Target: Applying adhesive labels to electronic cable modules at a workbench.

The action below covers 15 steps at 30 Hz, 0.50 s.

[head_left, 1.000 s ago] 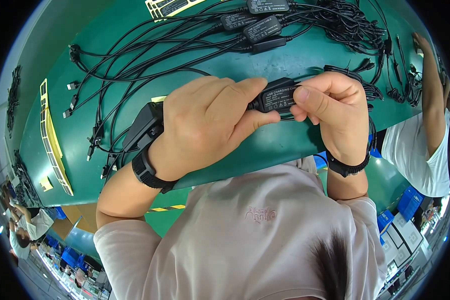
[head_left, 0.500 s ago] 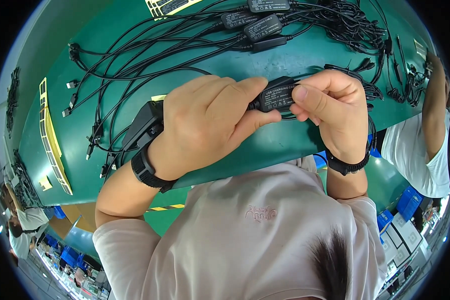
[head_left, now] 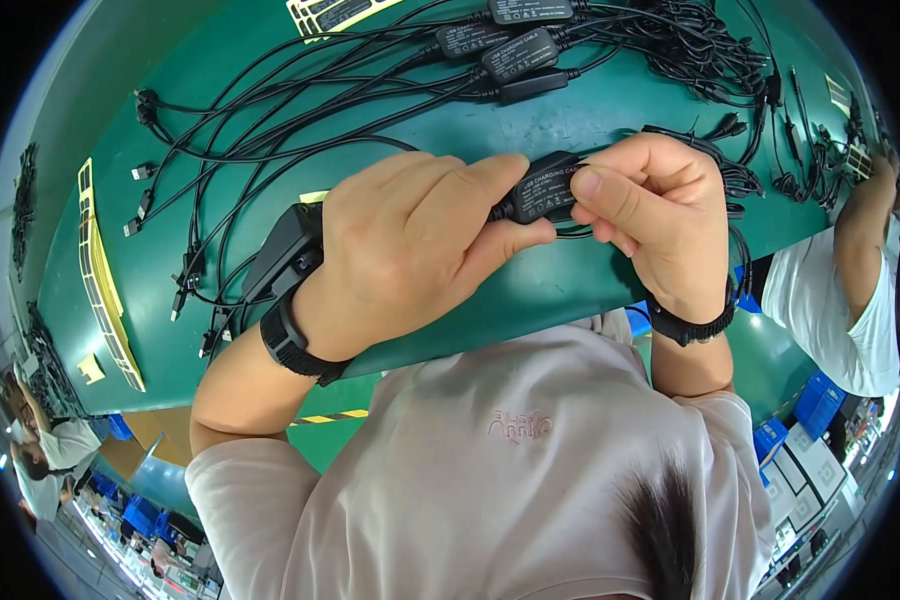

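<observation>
A black cable with a flat inline box (head_left: pixel 548 192) is held between my two hands over the green table. My left hand (head_left: pixel 400 240) grips the left end of the box, with its thumb and index finger along the edges. On the right end, my right hand (head_left: pixel 660 215) is closed, its thumb and fingertips pinching at the box's corner. A dark label with pale print covers the box's upper face. Just beyond my hands lie several similar cable boxes (head_left: pixel 518 55). The fingers of my left hand hide part of the held cable.
Cables with USB plugs (head_left: pixel 142 172) spread at the left, and a bundle of black cables (head_left: pixel 710 50) lies at the far right. Yellow label sheets (head_left: pixel 98 270) lie on the green table (head_left: pixel 450 320). A black device (head_left: pixel 285 255) sits by my left wrist. Another person (head_left: pixel 835 290) works at the right.
The box and both hands have shifted very slightly left in the view. My grip on the box looks the same; the person at the right has moved an arm.
</observation>
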Each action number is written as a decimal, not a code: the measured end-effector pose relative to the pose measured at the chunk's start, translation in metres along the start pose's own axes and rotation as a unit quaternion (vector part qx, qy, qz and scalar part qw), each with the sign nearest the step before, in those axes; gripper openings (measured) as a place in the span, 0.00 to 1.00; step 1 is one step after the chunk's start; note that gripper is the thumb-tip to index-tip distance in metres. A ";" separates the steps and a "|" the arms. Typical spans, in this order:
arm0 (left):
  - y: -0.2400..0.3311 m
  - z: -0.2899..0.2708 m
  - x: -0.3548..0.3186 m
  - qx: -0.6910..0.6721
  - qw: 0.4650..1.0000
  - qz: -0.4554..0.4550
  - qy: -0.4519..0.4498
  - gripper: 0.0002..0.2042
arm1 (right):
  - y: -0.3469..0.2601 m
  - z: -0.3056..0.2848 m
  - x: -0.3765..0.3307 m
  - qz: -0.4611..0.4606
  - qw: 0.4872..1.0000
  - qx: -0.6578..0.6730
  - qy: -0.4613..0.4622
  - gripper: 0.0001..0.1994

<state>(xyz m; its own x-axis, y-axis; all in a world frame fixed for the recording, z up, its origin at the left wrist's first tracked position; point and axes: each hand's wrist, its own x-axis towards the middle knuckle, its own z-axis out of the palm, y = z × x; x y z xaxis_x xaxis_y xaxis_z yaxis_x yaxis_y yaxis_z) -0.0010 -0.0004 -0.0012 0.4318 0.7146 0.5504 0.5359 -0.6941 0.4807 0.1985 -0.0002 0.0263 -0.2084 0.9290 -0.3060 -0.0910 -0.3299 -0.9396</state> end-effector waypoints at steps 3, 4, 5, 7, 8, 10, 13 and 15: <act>0.001 0.000 0.001 0.000 1.000 0.002 0.000 0.22 | 0.002 0.002 0.000 -0.021 0.999 -0.027 0.014 0.02; 0.001 -0.001 0.001 -0.001 1.000 -0.002 -0.001 0.22 | 0.002 0.002 0.001 -0.022 0.999 -0.029 0.014 0.02; 0.001 -0.001 0.001 -0.002 1.000 -0.006 -0.003 0.22 | 0.002 0.002 0.001 -0.023 0.999 -0.031 0.014 0.02; 0.001 -0.001 0.001 -0.003 1.000 -0.009 -0.004 0.22 | 0.002 0.002 0.001 -0.024 0.999 -0.033 0.014 0.02; 0.001 0.000 0.001 -0.004 1.000 -0.006 -0.001 0.22 | 0.003 0.002 0.001 -0.026 0.999 -0.035 0.014 0.02; 0.000 0.000 0.001 -0.005 1.000 -0.001 0.004 0.22 | 0.003 0.002 0.000 -0.031 0.999 -0.038 0.015 0.02; 0.001 0.000 0.001 -0.005 1.000 -0.002 0.002 0.22 | 0.003 0.003 0.000 -0.034 0.998 -0.042 0.018 0.02; 0.001 0.000 0.001 -0.006 1.000 -0.003 0.001 0.22 | 0.002 0.002 0.000 -0.036 0.998 -0.044 0.020 0.02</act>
<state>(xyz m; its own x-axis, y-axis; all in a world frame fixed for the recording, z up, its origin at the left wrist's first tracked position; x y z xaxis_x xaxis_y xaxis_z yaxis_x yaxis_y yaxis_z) 0.0001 -0.0005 -0.0002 0.4270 0.7180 0.5497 0.5302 -0.6912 0.4911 0.1962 -0.0017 0.0247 -0.1650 0.9561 -0.2423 -0.0184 -0.2486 -0.9684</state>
